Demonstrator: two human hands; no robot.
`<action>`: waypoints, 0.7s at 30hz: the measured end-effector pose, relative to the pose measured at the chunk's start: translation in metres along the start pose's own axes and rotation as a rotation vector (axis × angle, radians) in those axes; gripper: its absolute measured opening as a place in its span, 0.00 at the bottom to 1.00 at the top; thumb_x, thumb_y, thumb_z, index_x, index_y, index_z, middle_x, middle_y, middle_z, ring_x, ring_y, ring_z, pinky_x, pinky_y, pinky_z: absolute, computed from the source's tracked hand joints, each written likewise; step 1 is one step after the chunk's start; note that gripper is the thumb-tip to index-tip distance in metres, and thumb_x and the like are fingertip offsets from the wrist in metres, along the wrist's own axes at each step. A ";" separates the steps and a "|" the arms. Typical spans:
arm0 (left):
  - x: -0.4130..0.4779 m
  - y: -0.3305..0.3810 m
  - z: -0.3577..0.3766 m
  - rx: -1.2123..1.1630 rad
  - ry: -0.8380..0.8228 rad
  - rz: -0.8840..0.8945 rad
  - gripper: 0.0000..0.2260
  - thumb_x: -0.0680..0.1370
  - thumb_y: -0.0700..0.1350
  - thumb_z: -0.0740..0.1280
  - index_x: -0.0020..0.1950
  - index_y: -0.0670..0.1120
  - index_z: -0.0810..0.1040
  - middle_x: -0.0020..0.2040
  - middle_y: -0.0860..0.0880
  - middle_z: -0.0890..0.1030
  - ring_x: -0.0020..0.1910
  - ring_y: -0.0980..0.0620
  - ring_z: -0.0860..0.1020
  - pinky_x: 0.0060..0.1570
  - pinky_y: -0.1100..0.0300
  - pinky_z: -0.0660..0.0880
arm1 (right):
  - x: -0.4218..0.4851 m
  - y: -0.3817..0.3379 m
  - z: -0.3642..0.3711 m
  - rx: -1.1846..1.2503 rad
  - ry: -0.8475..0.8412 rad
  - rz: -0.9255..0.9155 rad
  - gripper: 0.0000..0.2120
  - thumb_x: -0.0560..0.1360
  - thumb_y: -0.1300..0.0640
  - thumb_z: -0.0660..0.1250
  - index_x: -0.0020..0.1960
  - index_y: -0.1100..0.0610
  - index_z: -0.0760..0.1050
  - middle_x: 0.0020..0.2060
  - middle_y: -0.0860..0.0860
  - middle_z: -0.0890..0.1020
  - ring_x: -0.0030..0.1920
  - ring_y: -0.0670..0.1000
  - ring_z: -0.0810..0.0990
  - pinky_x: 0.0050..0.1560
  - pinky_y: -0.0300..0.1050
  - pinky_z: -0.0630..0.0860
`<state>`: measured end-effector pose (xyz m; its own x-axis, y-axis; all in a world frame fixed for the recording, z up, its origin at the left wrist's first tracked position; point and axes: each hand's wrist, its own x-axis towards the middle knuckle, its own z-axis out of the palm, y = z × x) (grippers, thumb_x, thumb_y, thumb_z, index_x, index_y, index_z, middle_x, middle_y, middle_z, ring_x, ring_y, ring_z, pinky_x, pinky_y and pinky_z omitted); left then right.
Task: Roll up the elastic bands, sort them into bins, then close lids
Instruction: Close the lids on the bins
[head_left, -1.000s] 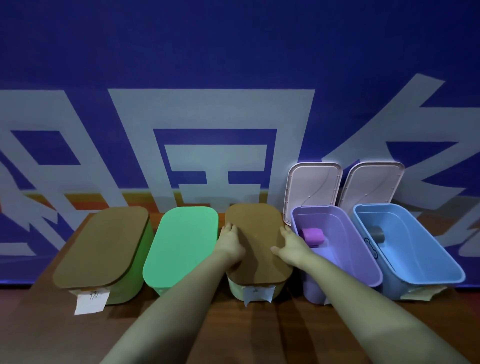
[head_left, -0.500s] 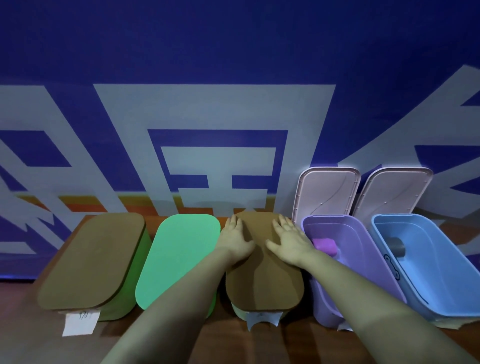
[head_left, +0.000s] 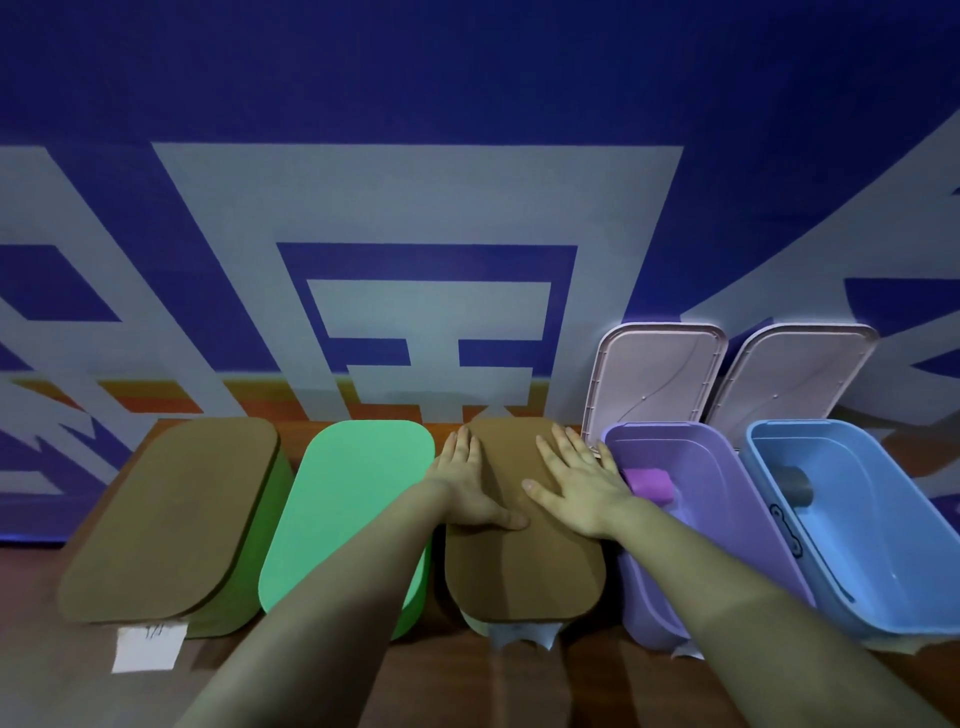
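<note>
I see left hand and right hand flat, fingers straight and spread, on the brown rounded lid; open purple plastic bin at three o'clock.

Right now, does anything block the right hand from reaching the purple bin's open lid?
Nothing visible does. The right hand lies flat on the brown lid. The pink lid stands open just behind the purple bin beside it, with open space between.
</note>
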<state>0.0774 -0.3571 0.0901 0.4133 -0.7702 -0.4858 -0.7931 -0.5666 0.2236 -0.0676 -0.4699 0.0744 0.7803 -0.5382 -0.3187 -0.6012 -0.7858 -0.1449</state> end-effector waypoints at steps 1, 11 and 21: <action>0.001 0.000 -0.001 0.018 -0.013 0.001 0.58 0.65 0.72 0.67 0.77 0.45 0.35 0.77 0.47 0.34 0.76 0.46 0.34 0.75 0.48 0.44 | 0.001 0.000 0.000 -0.005 -0.003 0.003 0.34 0.78 0.34 0.45 0.77 0.48 0.39 0.77 0.50 0.38 0.76 0.49 0.35 0.74 0.55 0.34; 0.006 -0.001 -0.003 0.149 -0.062 0.022 0.57 0.67 0.72 0.64 0.76 0.43 0.32 0.76 0.44 0.31 0.75 0.44 0.32 0.74 0.48 0.40 | 0.002 -0.007 0.003 -0.037 -0.040 0.072 0.34 0.78 0.34 0.43 0.77 0.48 0.37 0.76 0.49 0.35 0.76 0.49 0.33 0.72 0.55 0.32; 0.009 0.007 -0.008 0.276 -0.097 -0.020 0.58 0.66 0.75 0.62 0.76 0.41 0.35 0.77 0.40 0.36 0.76 0.39 0.37 0.73 0.43 0.39 | 0.001 -0.012 -0.015 0.111 -0.047 0.114 0.34 0.77 0.37 0.55 0.78 0.47 0.46 0.78 0.49 0.43 0.77 0.49 0.42 0.73 0.57 0.34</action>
<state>0.0788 -0.3708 0.0939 0.3963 -0.7206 -0.5689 -0.8822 -0.4706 -0.0186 -0.0570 -0.4656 0.0904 0.6989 -0.6049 -0.3817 -0.7024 -0.6810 -0.2069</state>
